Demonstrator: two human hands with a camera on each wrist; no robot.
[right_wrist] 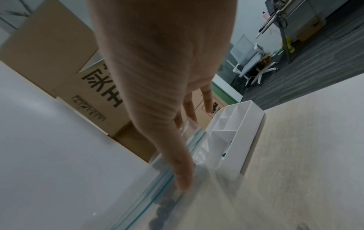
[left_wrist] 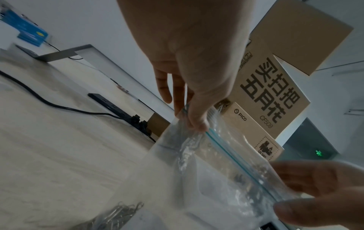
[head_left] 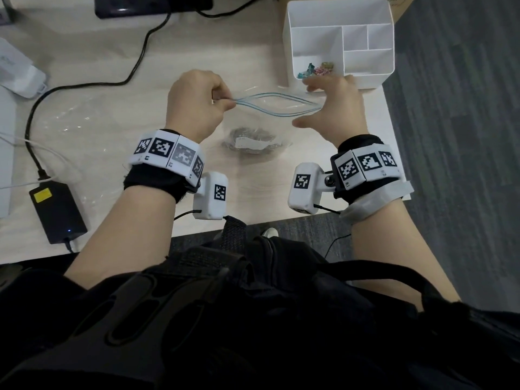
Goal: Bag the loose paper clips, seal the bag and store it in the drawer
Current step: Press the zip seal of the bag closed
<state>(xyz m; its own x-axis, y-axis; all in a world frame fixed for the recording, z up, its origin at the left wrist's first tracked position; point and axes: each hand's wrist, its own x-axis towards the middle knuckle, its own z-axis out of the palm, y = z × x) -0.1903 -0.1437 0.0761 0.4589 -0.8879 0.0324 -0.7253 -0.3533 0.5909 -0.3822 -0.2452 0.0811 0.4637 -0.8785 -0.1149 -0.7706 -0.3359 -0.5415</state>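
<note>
The left hand (head_left: 197, 108) was seen left of centre in the head view, fingers curled into a fist, with the left end of the bag's zip strip pinched between thumb and fingers. The right hand (head_left: 334, 105), right of centre, was held looser: the thumb was stretched out below the strip, the fingers were bent over its right end, and the strip was nipped between them. Between the two hands the clear plastic bag (head_left: 270, 122) was held with its mouth unsealed, the thin blue-green zip lines (head_left: 277, 104) bowed apart into a lens-shaped opening. The film was glossy, soft and crinkled, as shown in the left wrist view. At the bottom of the bag, near the middle of the frame, a grey tangle of wire paper clips (head_left: 254, 142) was gathered in a shallow heap around a small white scrap.

The pale wood-grain desk (head_left: 118, 142) lay beneath. In the upper right, a white rigid plastic organiser (head_left: 340, 40) with straight-walled rectangular compartments was standing, small coloured clips (head_left: 315, 70) lying in its nearest left compartment. In the lower left, a matte black power brick (head_left: 57, 212) with a yellow label was lying, a black cable (head_left: 84, 85) curving up from it towards the top of the frame.
</note>
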